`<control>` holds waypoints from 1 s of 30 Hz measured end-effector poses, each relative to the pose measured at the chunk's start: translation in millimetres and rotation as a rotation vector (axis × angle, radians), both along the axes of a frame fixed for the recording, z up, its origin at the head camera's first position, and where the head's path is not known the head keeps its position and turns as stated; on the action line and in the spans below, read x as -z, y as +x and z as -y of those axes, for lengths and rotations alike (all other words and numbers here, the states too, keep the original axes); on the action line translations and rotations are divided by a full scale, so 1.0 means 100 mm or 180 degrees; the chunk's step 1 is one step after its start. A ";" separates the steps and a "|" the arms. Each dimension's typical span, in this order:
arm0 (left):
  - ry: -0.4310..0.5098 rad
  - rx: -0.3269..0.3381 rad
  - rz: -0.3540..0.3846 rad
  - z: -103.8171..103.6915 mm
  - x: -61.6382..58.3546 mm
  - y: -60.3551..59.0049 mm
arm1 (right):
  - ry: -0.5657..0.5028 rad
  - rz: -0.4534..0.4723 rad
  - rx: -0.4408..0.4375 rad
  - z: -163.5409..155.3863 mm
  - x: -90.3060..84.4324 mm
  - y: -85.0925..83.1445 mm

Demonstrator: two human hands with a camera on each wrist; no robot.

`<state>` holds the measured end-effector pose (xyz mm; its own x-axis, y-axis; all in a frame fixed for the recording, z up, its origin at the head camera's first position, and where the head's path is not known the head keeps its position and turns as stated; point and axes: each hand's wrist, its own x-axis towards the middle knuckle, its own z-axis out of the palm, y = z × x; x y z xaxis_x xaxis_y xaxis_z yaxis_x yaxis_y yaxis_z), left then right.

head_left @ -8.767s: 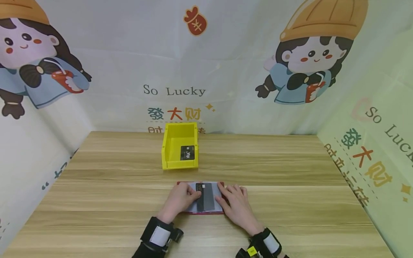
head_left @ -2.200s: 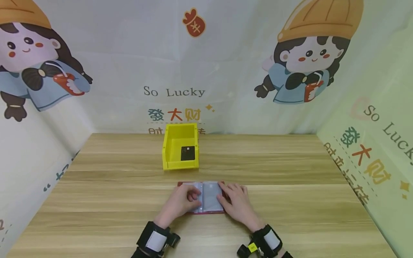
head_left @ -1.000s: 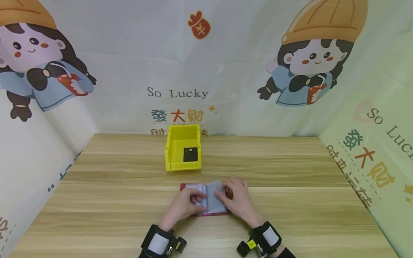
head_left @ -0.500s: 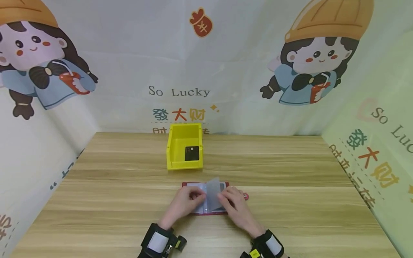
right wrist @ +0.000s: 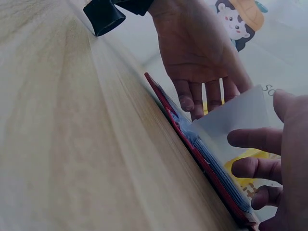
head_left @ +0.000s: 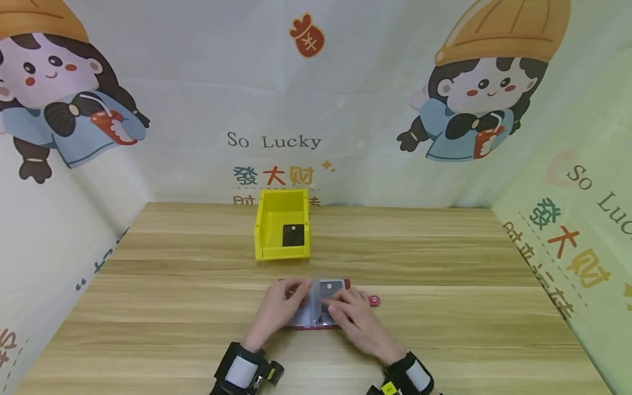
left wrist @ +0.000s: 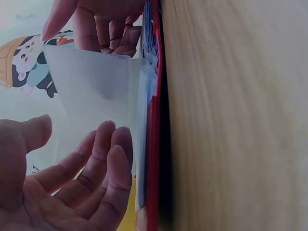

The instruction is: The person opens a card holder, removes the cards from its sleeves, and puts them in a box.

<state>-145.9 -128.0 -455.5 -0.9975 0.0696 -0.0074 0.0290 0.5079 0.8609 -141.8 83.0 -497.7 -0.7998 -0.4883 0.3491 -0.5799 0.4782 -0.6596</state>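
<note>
A small red-covered card holder (head_left: 302, 317) lies spread on the table, with clear plastic sleeves inside. One translucent sleeve page (left wrist: 91, 82) stands upright near the spine, between both hands. On the right side, a dark card (head_left: 331, 286) shows in its sleeve. My left hand (head_left: 277, 307) is over the left pages, thumb and fingers apart, fingertips close to the standing page. My right hand (head_left: 362, 323) reaches over the right side with fingers extended, index fingertip right at the page. A pink snap tab (head_left: 374, 300) sticks out beyond the right hand.
Behind the card holder stands a yellow bin (head_left: 269, 216) with a black card (head_left: 293, 235) in it. The wooden table (head_left: 434, 258) is bordered by printed cloth walls (head_left: 355, 109) at the back and sides. Both wrists wear black camera straps.
Earlier, a striped dark card showed under the hands; pages have since been turned. Over the last second, the right hand swung a sleeve page leftward from the right side, exposing another card.
</note>
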 end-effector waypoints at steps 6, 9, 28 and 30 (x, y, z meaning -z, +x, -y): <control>-0.0072 -0.0073 -0.0021 -0.01 -0.02 0.00 | 0.0368 -0.0056 -0.0052 0.01 0.01 -0.01; -0.0144 -0.0153 -0.0070 -0.01 -0.03 0.00 | 0.0574 -0.0070 -0.0092 0.03 0.02 0.00; -0.0793 -0.0398 0.0009 0.16 -0.04 0.03 | 0.0723 -0.0045 -0.0110 0.03 0.01 0.01; -0.0817 -0.0423 0.0081 0.16 -0.05 0.04 | 0.0561 -0.0048 -0.0036 0.03 0.02 0.01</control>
